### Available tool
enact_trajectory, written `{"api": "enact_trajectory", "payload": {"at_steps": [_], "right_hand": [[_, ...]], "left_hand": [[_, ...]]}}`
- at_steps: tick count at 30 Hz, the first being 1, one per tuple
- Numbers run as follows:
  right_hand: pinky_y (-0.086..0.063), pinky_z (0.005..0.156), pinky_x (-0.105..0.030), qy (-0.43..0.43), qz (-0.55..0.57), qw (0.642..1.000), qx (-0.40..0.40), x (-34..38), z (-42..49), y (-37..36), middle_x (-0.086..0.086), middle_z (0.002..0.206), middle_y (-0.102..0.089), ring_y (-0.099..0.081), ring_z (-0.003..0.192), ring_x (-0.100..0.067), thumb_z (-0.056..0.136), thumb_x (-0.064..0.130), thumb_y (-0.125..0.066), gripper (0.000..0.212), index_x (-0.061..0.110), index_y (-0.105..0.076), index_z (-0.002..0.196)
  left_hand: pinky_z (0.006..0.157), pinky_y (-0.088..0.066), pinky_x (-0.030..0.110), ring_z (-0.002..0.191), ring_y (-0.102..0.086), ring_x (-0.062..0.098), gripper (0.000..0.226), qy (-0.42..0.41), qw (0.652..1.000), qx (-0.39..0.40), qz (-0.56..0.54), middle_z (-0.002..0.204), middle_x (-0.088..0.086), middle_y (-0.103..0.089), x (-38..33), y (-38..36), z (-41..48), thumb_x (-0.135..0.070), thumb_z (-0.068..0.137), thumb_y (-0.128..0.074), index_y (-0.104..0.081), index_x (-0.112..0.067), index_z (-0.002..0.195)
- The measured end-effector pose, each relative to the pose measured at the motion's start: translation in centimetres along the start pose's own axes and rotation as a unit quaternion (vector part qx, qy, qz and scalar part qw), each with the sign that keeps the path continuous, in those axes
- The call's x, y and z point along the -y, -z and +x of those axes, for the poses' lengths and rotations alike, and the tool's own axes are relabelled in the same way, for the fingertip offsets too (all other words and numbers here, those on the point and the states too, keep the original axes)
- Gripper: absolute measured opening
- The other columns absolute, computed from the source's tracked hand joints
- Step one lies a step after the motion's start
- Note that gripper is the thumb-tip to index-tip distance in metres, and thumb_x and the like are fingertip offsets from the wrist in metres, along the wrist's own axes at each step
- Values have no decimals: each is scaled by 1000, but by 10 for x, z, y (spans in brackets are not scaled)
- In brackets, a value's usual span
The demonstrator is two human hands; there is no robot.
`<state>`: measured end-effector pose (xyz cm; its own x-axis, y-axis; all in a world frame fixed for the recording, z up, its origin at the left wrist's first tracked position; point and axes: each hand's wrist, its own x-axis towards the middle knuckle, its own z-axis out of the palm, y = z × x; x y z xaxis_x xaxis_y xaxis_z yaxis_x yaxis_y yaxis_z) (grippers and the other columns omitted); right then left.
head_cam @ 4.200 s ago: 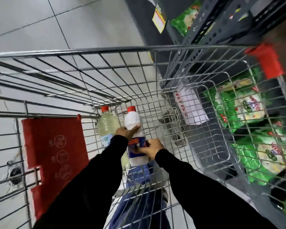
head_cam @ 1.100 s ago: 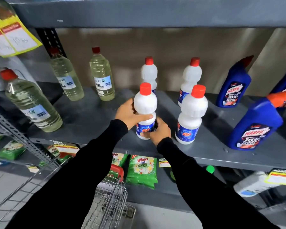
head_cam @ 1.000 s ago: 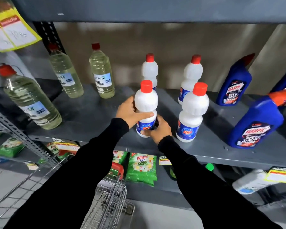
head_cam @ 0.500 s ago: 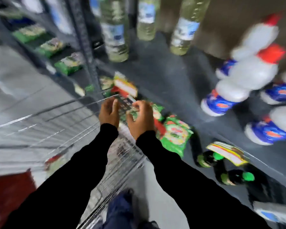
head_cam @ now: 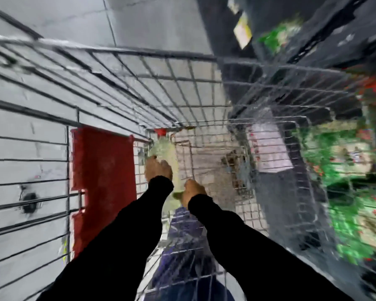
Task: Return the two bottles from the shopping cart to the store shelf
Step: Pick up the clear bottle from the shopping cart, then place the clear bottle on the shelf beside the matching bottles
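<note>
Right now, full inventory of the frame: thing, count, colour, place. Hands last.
Shopping cart: one, grey wire, fills the frame.
Bottle: one, pale yellow-clear with red cap, cart floor at far corner.
Red panel: one, on the cart's left side.
Shelf: dark grey, upper right.
Green packets: several, blurred, seen through the cart's right side.
Yellow tag: one, on the shelf.
Floor: grey tiles.
Hands: left hand and right hand, both on the bottle; grip blurred.

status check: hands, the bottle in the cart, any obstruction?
Left hand on clear red-capped bottle; right hand at its base. Grip unclear, blurred. Bottle inside shopping cart. No obstruction visible.
</note>
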<state>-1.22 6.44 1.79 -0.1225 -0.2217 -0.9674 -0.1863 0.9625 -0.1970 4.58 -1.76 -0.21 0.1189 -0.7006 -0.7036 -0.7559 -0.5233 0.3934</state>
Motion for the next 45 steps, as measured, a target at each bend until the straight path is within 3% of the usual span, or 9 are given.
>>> {"api": "enact_trajectory", "payload": {"at_steps": [6,10,14,17,21,25,31,39,45], "right_hand": [[-37,109,-44,-15,81,995,-51,18,46,-43,-30,146,-36,-39,134,-42,91,10,-52,67,-12,-17,144],[-43,92,-42,-25,110,990,-80,24,39,-31,-21,140,-47,-48,128,-37,83,27,-67,76,-3,-29,141],[-51,93,-42,-14,154,988,-22,-1,34,-12,-12,136,-57,-57,118,-33,33,57,-84,120,11,-46,137],[-52,98,-44,-11,177,984,-13,-40,18,9,-8,128,-63,-61,113,-29,8,65,-83,139,15,-51,134],[-54,95,-41,54,185,981,-34,-58,-61,45,-3,106,-75,-70,99,-22,26,46,-88,71,22,-75,91],[-53,97,-44,134,231,963,-32,-68,-131,77,-6,104,-76,-70,100,-25,38,36,-90,64,14,-75,96],[-58,83,-36,266,349,895,-78,-94,-228,101,-12,104,-74,-71,88,-25,62,13,-84,37,12,-71,97],[-52,92,-59,346,379,842,-165,-145,-309,130,-17,104,-75,-70,99,-39,36,31,-90,70,5,-74,100],[-52,91,-58,379,401,811,-194,-174,-350,136,-20,103,-74,-69,97,-41,38,21,-85,60,2,-75,94]], "left_hand": [[97,-36,34,123,-48,33,38,76,997,-14,20,134,20,-52,7,1,24,-15,93,-43,-44,1,128],[94,-40,35,120,-51,36,38,56,998,-8,29,129,24,-55,5,4,26,-18,90,-46,-49,2,123],[80,-46,26,109,-58,30,45,13,997,32,-72,121,17,-61,10,5,9,-25,83,-62,-54,-2,121],[65,-46,22,97,-58,27,80,55,964,187,-181,117,13,-62,13,1,-15,-44,61,-79,-53,-4,125],[60,-57,32,59,-65,27,39,114,865,382,-304,73,12,-68,-2,12,-50,-34,64,-75,-63,-11,94],[68,-59,35,76,-69,26,54,19,828,448,-337,85,8,-72,-42,31,-100,-31,51,-80,-67,-12,100],[72,-59,39,73,-70,25,53,-152,816,467,-304,94,15,-70,-117,57,-216,-24,73,-66,-56,-6,121],[75,-58,40,76,-69,28,52,-305,764,502,-267,98,19,-68,-155,65,-334,-24,73,-67,-57,-2,118],[75,-58,40,73,-69,26,48,-363,737,500,-274,104,22,-62,-156,65,-395,-21,67,-71,-61,-6,111]]}}
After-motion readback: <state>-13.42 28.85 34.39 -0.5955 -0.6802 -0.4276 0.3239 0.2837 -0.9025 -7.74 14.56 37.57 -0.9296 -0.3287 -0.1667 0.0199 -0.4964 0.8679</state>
